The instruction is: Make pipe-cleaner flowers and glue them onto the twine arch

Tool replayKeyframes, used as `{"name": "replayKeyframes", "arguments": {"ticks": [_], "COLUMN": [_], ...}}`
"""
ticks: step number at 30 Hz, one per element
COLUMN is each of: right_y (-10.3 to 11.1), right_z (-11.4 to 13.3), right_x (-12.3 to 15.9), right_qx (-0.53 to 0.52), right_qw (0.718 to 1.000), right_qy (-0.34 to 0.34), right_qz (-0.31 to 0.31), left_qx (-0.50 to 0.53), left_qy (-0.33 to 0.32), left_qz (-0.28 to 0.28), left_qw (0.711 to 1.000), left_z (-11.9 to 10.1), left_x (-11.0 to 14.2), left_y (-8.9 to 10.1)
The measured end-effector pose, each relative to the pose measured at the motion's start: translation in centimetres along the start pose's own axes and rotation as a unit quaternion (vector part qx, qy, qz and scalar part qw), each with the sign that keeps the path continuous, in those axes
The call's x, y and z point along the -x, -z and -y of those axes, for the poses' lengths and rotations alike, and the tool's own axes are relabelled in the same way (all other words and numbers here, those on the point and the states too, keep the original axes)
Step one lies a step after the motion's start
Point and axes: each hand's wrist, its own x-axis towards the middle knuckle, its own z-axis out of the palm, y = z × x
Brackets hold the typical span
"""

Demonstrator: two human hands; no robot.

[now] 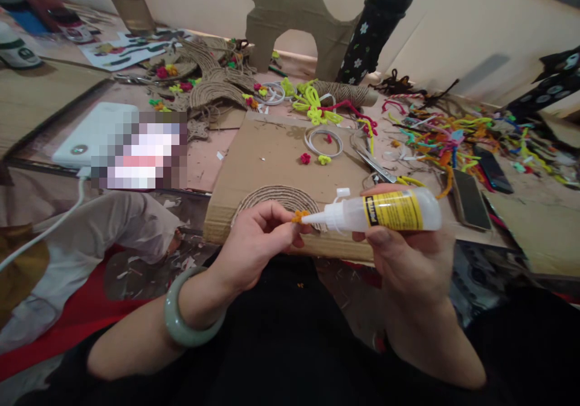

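Between the thumb and fingers of my left hand (258,240) is a small orange pipe-cleaner flower (299,216). My right hand (408,261) is wrapped round a clear glue bottle (389,209) with a yellow label, tilted on its side. The bottle's white nozzle points left and its tip meets the flower; whether glue is coming out is too small to tell. Behind my left hand, partly hidden by it, lies a coiled twine piece (281,196) on a cardboard sheet (254,158). Red (305,159) and yellow flowers (324,160) lie farther back on the cardboard.
Scissors (378,167) and a roll of white tape (323,142) lie behind the bottle. Tangled pipe cleaners (448,140) spread at the right, near a dark phone (493,169). Twine-wrapped shapes (217,86) stand at the back left. Another person's leg (122,225) shows at the left.
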Motion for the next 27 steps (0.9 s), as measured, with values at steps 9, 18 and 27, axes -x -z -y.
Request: {"name": "replayKeyframes", "arguments": {"ticks": [9, 18, 27], "right_y": [0.3, 0.2, 0.0], "right_z": [-0.3, -0.9, -1.5], "right_x": [0.2, 0.3, 0.4], "right_qx": [0.010, 0.039, 0.017], "right_qw": [1.000, 0.997, 0.996], "right_qy": [0.018, 0.061, 0.072], "right_qz": [-0.004, -0.035, -0.057], "left_qx": [0.013, 0.007, 0.015], "left_qy": [0.013, 0.016, 0.018], "left_qz": [0.019, 0.010, 0.018], "left_qw": [1.000, 1.000, 1.000], "left_z": [0.5, 0.5, 0.5], "left_x": [0.1, 0.2, 0.2], "left_y": [0.4, 0.1, 0.1]}}
